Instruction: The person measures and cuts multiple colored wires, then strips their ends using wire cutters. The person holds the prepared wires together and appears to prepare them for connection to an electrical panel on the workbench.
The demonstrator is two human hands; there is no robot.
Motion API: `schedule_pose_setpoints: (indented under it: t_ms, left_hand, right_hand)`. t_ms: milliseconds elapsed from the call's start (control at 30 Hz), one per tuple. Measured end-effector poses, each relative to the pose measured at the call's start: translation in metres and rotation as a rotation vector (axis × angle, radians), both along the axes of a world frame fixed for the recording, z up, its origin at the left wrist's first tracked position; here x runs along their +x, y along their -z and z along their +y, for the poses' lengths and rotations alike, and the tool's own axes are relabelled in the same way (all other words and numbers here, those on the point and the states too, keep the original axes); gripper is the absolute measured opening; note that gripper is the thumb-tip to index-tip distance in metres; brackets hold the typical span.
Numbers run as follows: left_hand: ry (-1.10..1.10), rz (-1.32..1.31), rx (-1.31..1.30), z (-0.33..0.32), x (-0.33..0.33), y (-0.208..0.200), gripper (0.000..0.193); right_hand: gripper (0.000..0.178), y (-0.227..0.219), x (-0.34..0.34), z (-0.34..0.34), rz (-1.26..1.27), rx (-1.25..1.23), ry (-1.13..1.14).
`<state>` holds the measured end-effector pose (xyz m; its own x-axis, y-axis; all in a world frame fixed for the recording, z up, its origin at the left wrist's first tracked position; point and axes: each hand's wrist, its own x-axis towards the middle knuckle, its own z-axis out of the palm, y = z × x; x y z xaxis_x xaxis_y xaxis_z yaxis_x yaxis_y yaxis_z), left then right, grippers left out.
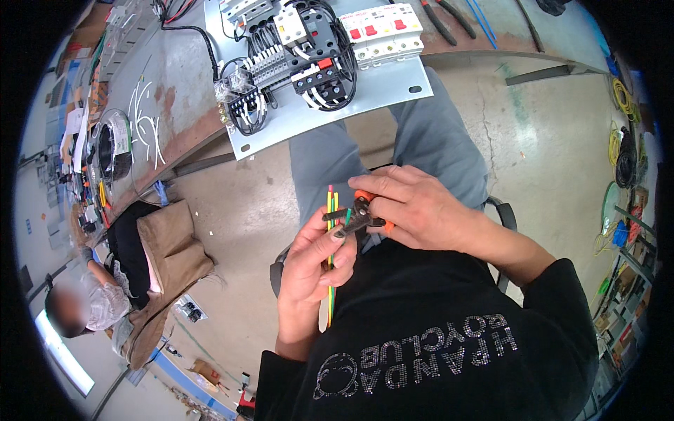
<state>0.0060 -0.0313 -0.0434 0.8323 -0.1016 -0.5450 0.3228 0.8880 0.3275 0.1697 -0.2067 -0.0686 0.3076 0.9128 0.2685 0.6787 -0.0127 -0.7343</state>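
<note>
My left hand [310,263] is closed round several thin yellow-and-green wires [331,298], which stand nearly upright in front of my black shirt. One wire tip above the fingers shows red. My right hand [420,210] grips a wire stripper [359,212] with orange handles and dark jaws. Its jaws reach across the wires just above my left thumb, and a small green piece shows at them. Whether the jaws are closed on a wire, I cannot tell.
A metal panel [393,105] with breakers [382,35], a contactor and black wiring overhangs the bench [158,77]. Red-handled pliers [439,21] lie at the far side. White wire offcuts [147,126] and a black cable coil [112,151] are at left. A person [98,302] sits lower left.
</note>
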Motion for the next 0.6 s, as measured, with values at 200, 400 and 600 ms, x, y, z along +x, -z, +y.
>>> schedule_pose_setpoints:
  t_ms: [200, 400, 600]
  left_hand:
    - [0.004, 0.010, 0.052, -0.001, 0.002, 0.000, 0.034]
    - [0.002, 0.008, 0.041, 0.001, 0.001, 0.000, 0.028]
    - [-0.017, 0.015, 0.053, 0.005, 0.003, -0.003, 0.023]
  right_hand:
    - [0.036, 0.002, -0.004, -0.002, -0.017, 0.005, 0.052]
    - [0.038, 0.004, -0.006, 0.001, -0.007, 0.029, 0.128]
    - [0.033, 0.009, -0.016, 0.006, 0.158, 0.011, 0.189]
